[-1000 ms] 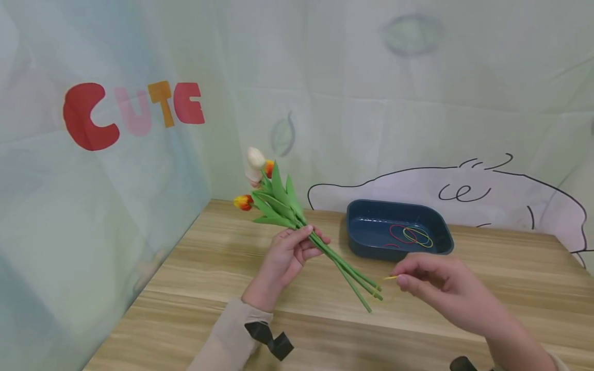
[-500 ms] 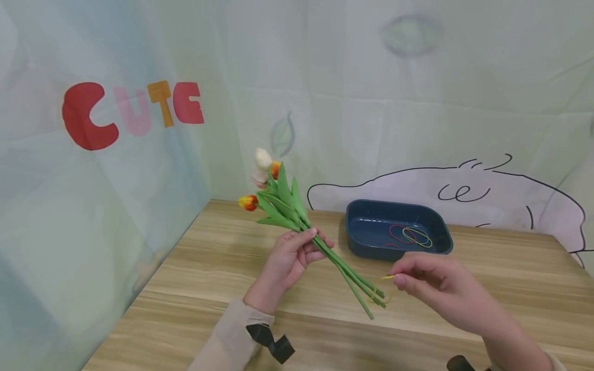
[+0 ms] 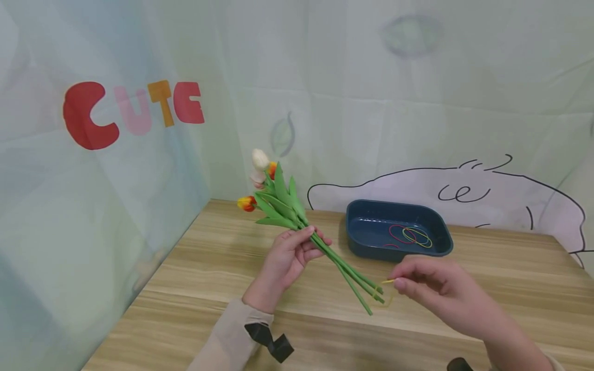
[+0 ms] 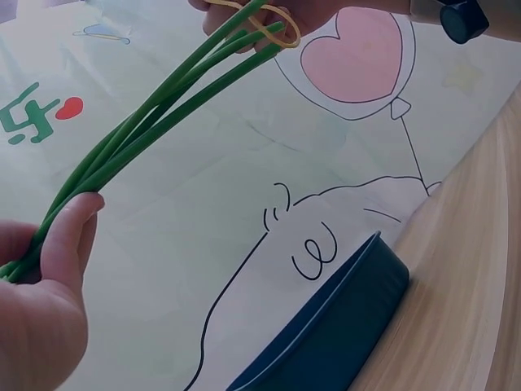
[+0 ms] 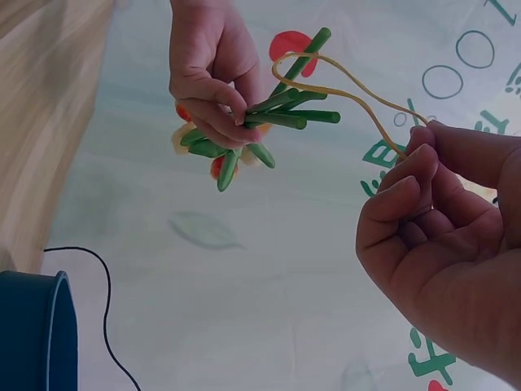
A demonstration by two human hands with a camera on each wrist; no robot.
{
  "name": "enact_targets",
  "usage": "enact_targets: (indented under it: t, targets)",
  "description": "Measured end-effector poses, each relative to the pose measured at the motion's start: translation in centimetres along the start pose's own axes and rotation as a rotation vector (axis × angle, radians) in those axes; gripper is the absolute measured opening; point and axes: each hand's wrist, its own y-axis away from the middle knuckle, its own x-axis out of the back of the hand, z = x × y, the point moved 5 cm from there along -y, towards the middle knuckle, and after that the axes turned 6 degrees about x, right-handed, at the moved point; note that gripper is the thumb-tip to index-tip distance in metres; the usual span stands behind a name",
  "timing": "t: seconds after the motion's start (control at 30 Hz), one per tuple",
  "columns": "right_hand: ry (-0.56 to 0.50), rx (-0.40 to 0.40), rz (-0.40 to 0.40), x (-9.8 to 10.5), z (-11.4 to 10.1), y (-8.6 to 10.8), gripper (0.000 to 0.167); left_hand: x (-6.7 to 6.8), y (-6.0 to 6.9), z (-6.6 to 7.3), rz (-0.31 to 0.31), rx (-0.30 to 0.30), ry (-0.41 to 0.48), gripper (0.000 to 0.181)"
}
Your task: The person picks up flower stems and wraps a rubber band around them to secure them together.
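Note:
Several artificial tulips (image 3: pixel 280 203), white and orange-red with green leaves, lean to the upper left over the table. My left hand (image 3: pixel 287 256) grips them mid-stem, thumb on top, so the cut ends point down and right. Between thumb and index finger my right hand (image 3: pixel 441 293) pinches a yellow rubber band (image 5: pixel 352 96). The band hangs as a long loop at the stem ends (image 5: pixel 293 122). In the right wrist view its far end crosses one stem; whether it encircles any of them I cannot tell.
Behind the hands a dark blue tray (image 3: pixel 373 251) stands on the wood-grain table (image 3: pixel 209 268). Several loose red and yellow rubber bands (image 3: pixel 431 242) lie in it. A printed cloth backdrop (image 3: pixel 352 134) rises at the table's back and left edges.
The tulips shifted slightly right and down, then a little back. My right hand has edged left, and the rubber band's loop now overlaps the stem ends more clearly.

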Motion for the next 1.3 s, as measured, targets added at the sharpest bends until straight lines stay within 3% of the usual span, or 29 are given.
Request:
enact_targets:
  t: [0.4,0.7,0.93,1.3]
  targets:
    - [0.046,-0.013,0.008,0.3,-0.3,0.0,0.037,0.0,0.1,0.0,-0.007,0.008,-0.005,0.034]
    - [0.002,0.015,0.019,0.5,-0.1,0.1,0.038,-0.2,0.0,-0.2,-0.036,0.009,-0.001,0.035]
    - [0.062,-0.008,-0.003,0.3,-0.7,-0.3,0.037,0.0,0.0,-0.2,-0.022,0.012,0.012,0.032]
    - [0.066,-0.018,-0.01,0.2,-1.2,-0.4,0.036,-0.2,0.2,0.1,-0.016,-0.001,0.018,0.035]
